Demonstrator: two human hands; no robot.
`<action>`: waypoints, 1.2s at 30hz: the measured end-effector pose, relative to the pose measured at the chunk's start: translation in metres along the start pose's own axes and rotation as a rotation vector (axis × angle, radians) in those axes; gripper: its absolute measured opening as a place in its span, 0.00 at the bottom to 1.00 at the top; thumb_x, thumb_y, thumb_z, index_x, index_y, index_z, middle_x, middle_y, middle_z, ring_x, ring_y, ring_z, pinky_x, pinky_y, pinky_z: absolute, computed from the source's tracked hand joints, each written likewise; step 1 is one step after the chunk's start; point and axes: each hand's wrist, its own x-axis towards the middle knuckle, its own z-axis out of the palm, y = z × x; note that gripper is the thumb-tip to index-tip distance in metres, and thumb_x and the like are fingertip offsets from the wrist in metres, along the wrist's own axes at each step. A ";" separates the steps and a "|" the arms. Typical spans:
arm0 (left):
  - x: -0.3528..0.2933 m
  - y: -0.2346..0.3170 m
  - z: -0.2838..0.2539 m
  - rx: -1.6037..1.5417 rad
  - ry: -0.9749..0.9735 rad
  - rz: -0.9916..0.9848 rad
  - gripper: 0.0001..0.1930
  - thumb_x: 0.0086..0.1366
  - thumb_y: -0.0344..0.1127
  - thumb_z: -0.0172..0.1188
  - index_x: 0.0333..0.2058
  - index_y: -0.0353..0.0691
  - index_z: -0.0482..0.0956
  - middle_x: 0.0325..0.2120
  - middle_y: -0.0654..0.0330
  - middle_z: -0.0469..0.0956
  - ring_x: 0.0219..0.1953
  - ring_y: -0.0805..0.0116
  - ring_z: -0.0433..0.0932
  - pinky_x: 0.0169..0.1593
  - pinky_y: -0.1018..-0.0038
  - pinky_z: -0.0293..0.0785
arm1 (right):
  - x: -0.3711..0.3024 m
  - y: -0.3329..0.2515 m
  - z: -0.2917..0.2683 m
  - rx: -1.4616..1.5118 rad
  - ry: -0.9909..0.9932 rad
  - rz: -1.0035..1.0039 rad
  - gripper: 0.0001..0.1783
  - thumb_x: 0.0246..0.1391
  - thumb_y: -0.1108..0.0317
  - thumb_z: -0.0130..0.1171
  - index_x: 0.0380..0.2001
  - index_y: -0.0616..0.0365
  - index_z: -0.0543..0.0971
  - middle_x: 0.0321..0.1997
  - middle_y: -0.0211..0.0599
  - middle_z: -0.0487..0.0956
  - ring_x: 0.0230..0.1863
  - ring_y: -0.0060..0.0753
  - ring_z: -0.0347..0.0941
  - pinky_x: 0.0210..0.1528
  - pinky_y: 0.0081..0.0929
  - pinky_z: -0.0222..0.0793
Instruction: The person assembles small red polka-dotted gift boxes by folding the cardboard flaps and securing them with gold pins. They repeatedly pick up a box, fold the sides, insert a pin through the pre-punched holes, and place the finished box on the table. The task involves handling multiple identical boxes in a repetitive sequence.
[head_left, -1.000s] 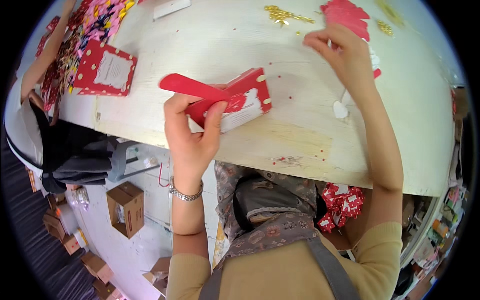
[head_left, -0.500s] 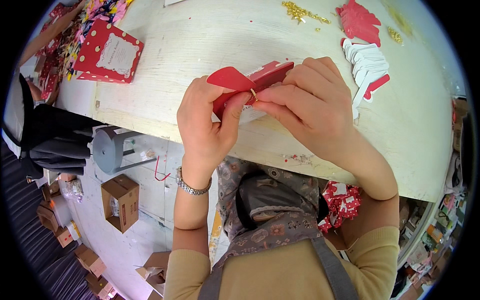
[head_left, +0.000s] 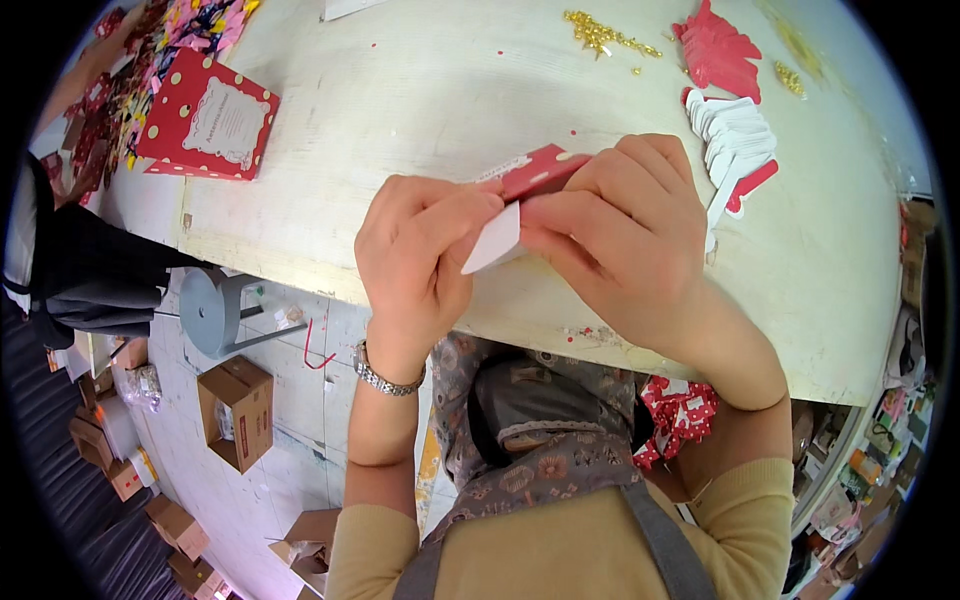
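Observation:
Above the table's near edge I hold a red polka-dot paper box [head_left: 540, 172] between both hands. My left hand [head_left: 412, 250] is closed on its left end, the thumb pressing beside a white flap [head_left: 493, 241] that points down toward me. My right hand [head_left: 628, 240] grips the right end, with its fingertips pinched at the base of the flap. Whatever lies between those fingertips is hidden. Right of my hands are a fanned stack of white card strips [head_left: 738, 140] and several red cut-out cards [head_left: 718, 50]. Small gold-coloured metal pieces [head_left: 603, 33] are heaped farther back.
A standing red dotted box [head_left: 210, 115] with a white label is at the left, beside a heap of colourful bows [head_left: 190, 30]. Another person [head_left: 85, 255] stands at the far left. A grey stool [head_left: 212, 312] and an open cardboard box [head_left: 238, 412] are on the floor.
The red flap now shows its white side and points downward. Both hands have turned with the box and lowered slightly. The gold piece at my fingertips is out of sight.

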 end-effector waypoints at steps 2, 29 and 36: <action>0.001 0.004 -0.002 0.004 -0.013 0.001 0.08 0.51 0.24 0.62 0.31 0.42 0.78 0.27 0.61 0.79 0.28 0.63 0.74 0.31 0.73 0.70 | 0.001 0.001 -0.004 -0.036 -0.035 -0.007 0.14 0.29 0.70 0.71 0.24 0.53 0.78 0.22 0.25 0.71 0.24 0.30 0.64 0.30 0.27 0.56; 0.084 0.039 -0.039 0.927 -0.393 0.668 0.09 0.50 0.26 0.68 0.32 0.39 0.80 0.29 0.60 0.78 0.35 0.60 0.76 0.41 0.62 0.78 | -0.002 0.041 0.019 0.529 -0.002 0.048 0.13 0.36 0.63 0.69 0.24 0.55 0.77 0.26 0.29 0.75 0.29 0.32 0.70 0.34 0.28 0.65; 0.063 0.042 -0.041 0.038 -0.397 -0.407 0.08 0.54 0.20 0.60 0.34 0.29 0.80 0.30 0.52 0.81 0.33 0.67 0.81 0.37 0.76 0.76 | -0.003 0.036 0.023 0.514 0.066 0.032 0.12 0.38 0.62 0.67 0.22 0.56 0.75 0.25 0.27 0.72 0.28 0.31 0.68 0.33 0.27 0.65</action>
